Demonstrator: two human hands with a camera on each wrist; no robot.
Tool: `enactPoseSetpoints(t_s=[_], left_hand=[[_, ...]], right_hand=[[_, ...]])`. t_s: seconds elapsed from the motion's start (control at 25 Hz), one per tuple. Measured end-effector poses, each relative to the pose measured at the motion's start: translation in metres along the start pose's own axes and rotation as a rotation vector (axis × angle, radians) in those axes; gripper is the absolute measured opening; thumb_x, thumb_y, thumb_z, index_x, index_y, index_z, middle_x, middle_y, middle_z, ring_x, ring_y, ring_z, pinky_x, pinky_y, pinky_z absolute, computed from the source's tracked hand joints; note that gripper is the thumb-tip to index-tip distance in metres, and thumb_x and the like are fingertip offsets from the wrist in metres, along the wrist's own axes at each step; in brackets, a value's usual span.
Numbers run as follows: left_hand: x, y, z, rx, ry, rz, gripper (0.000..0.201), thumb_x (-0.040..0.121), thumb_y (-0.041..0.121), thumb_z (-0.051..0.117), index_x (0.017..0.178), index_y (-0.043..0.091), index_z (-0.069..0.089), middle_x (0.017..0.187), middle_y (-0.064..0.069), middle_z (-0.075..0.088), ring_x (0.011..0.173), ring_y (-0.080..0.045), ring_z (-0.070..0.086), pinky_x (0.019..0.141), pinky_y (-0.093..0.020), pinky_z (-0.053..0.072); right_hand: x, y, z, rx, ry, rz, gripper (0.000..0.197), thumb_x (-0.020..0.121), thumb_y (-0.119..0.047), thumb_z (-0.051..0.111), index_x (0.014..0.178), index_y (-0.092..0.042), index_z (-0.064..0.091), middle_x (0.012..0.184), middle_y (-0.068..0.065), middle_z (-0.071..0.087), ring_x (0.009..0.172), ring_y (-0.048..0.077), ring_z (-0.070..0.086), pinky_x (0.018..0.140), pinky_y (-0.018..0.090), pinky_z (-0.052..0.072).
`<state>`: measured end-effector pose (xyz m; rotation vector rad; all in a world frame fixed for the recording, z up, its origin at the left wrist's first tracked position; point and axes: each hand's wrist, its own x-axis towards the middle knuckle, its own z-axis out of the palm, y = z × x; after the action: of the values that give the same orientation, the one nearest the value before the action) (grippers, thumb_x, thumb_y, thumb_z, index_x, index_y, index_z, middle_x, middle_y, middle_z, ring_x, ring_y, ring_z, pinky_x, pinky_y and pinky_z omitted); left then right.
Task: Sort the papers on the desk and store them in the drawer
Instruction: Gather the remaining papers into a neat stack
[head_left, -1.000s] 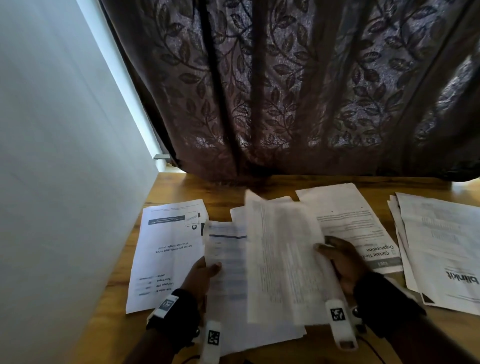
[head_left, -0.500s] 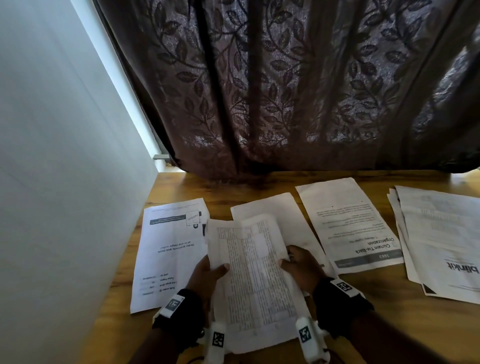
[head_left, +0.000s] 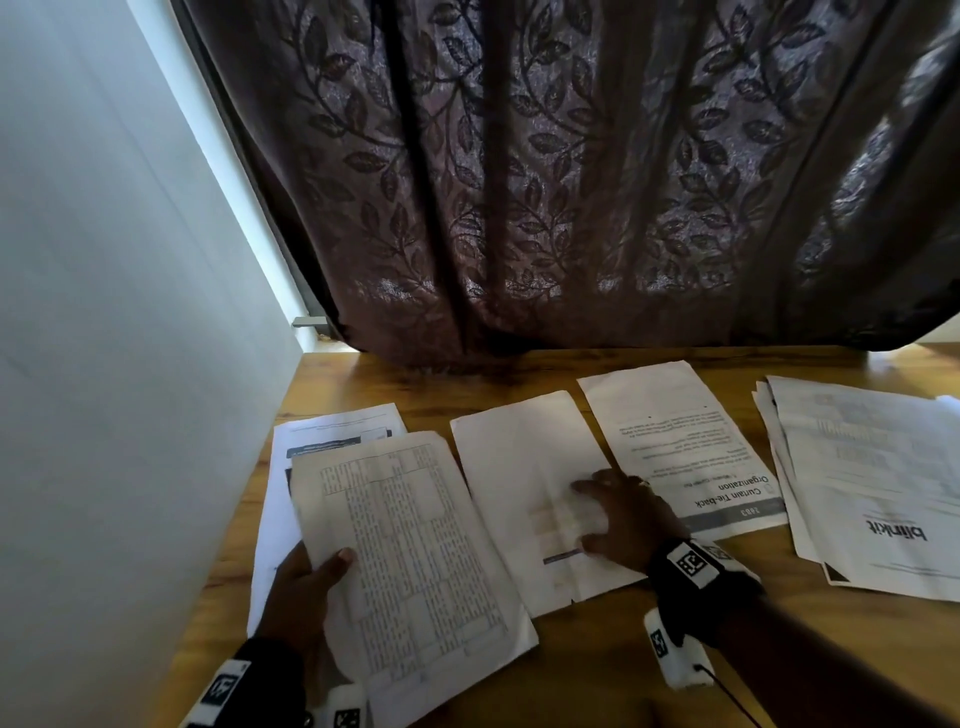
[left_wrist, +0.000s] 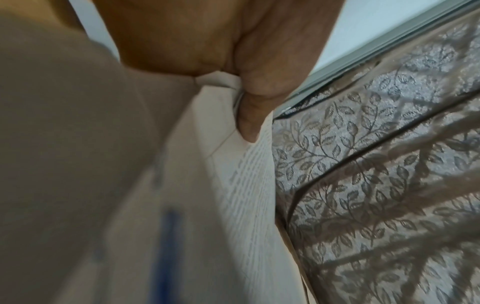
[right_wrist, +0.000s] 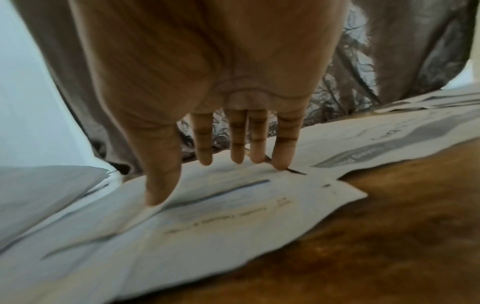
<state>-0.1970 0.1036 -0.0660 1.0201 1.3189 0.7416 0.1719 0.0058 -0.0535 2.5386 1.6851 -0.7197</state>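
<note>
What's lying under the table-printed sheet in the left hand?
Under the white table-printed sheet, gripped by the left hand, lies a white page with a dark header bar on the wooden desk. Most of that page is covered.

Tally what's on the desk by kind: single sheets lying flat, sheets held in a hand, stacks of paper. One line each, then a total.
Single sheets lying flat: 3 (sheet at far left, sheet under the right hand, Curtain Tie-back sheet)
Sheets held in a hand: 1 (table-printed sheet, in the left hand)
Stacks of paper: 1 (blinkit stack)
Total: 5
</note>
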Motion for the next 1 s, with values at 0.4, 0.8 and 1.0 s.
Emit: enactPoseSetpoints(t_s=[0.4,0.8,1.0], left_hand=[[-0.007,-0.003,-0.045,-0.072,0.086,0.165,0.023,0.092,-0.005,0.053,0.106,0.011,0.063,0.092,-0.004,0.071,0.089,-0.033,0.066,0.071,-0.039,0.052],[-0.018,-0.027,-0.070,-0.161,0.091,0.174,0.044,0.090,0.003,0.062,0.120,0.035,0.059,0.117,-0.013,0.069,0.103,-0.034,0.068,0.085,-0.058,0.055],[-0.025,-0.034,-0.072,-0.145,0.159,0.136,0.039,0.093,-0.001,0.057,0.120,0.028,0.057,0.110,-0.008,0.072,0.099,-0.029,0.070,0.087,-0.053,0.055]], right_hand=[[-0.010,-0.063,-0.013,-0.355,0.025,-0.318,0.055,0.088,-0.046,0.061,0.138,-0.028,0.045,0.144,0.003,0.045,0.128,0.025,0.046,0.102,0.041,0.044],[0.046,-0.146,-0.019,-0.992,-0.260,-1.099,0.090,0.068,-0.022,0.085,0.140,-0.022,0.031,0.141,0.010,0.041,0.121,0.032,0.048,0.104,0.051,0.040],[0.049,-0.158,-0.020,-1.123,-0.266,-1.184,0.054,0.079,-0.027,0.076,0.127,-0.020,0.053,0.124,0.007,0.057,0.117,0.030,0.051,0.109,0.054,0.031]])
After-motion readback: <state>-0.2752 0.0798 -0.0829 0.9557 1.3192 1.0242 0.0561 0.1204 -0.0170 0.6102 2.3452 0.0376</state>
